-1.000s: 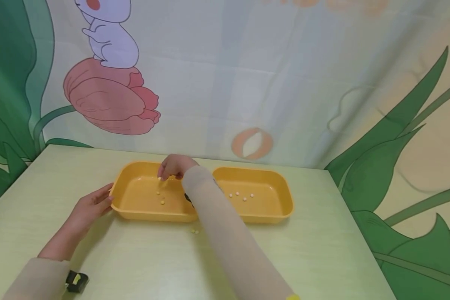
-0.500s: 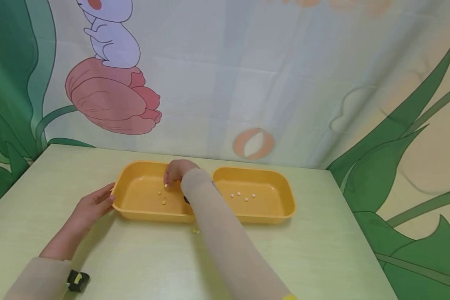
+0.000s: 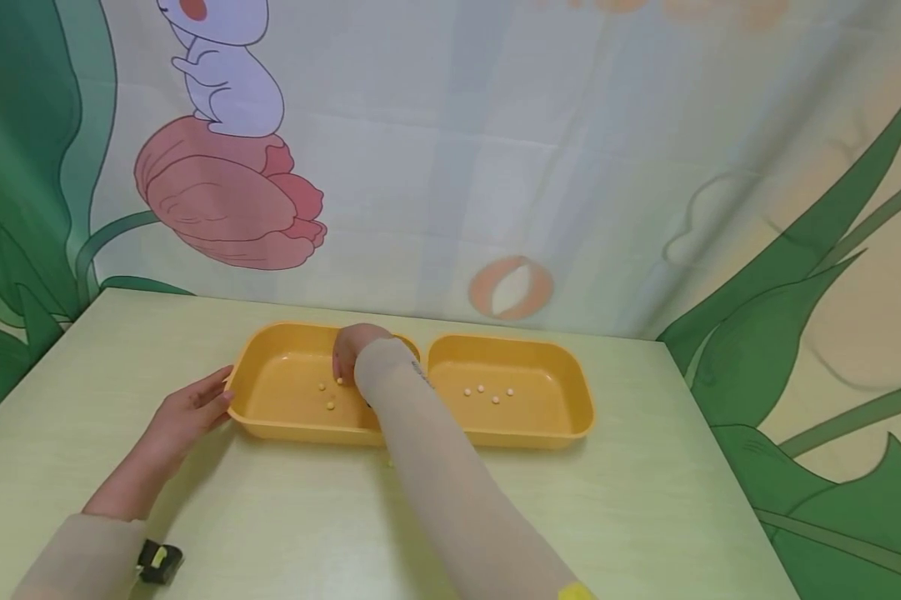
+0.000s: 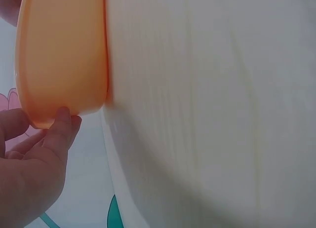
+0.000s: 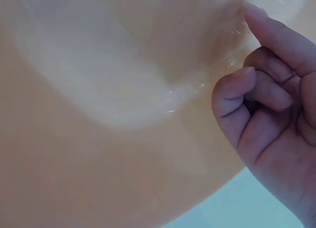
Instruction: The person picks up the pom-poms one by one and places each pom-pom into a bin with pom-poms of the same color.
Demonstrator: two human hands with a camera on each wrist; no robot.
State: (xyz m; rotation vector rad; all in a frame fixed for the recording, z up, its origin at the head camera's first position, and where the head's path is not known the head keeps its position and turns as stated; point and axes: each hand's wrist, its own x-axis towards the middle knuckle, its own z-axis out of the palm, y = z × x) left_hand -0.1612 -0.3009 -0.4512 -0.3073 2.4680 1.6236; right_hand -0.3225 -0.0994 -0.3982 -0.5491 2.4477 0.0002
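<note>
A yellow tray (image 3: 292, 433) stands on the table with two small yellowish beads (image 3: 330, 406) on its floor. My left hand (image 3: 185, 418) grips its left end, thumb at the rim and fingers against the outer wall (image 4: 69, 65). Inside this tray my right hand (image 3: 351, 348) reaches down, a pale bead (image 3: 340, 381) at its fingertips. In the right wrist view the right hand (image 5: 271, 99) has its lower fingers curled, and the bead cannot be made out. A second yellow tray (image 3: 525, 438) sits directly to the right, holding several white beads (image 3: 495, 400).
On the pale table (image 3: 645, 500), a yellowish bead (image 3: 391, 463) lies in front of the trays, partly covered by the right sleeve (image 3: 442, 483). A black device (image 3: 160, 562) is at the left sleeve. A printed curtain (image 3: 390, 167) hangs behind the table.
My right hand has moved slightly right and down into the left tray, the pale bead travelling with its fingertips. The left hand keeps its grip on the tray's end.
</note>
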